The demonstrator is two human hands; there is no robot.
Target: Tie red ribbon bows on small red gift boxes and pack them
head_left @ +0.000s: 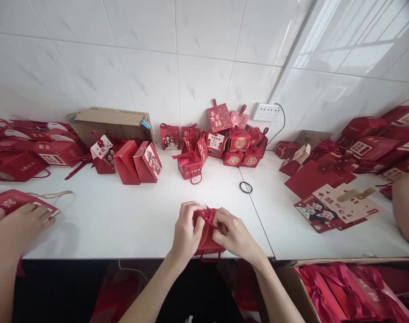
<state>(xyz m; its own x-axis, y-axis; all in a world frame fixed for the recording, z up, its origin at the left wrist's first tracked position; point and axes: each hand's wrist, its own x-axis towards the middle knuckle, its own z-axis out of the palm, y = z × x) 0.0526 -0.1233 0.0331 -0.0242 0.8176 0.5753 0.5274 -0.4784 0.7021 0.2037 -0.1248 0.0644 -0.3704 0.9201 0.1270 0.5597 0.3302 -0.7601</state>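
My left hand [186, 231] and my right hand [232, 233] are both closed on a small red gift box [207, 240] at the front edge of the white table [124, 220]. Their fingertips pinch a red ribbon [209, 217] at the top of the box. The box's lower part juts over the table edge, with a red loop hanging below it.
Finished red boxes [238, 146] are piled against the tiled wall, with more by a cardboard box [110, 121] on the left. A black band [245, 187] lies mid-table. Another person's hand [16, 224] rests on a red box at left. Flat cards [339, 206] lie right; a carton of red bags [342, 291] stands below.
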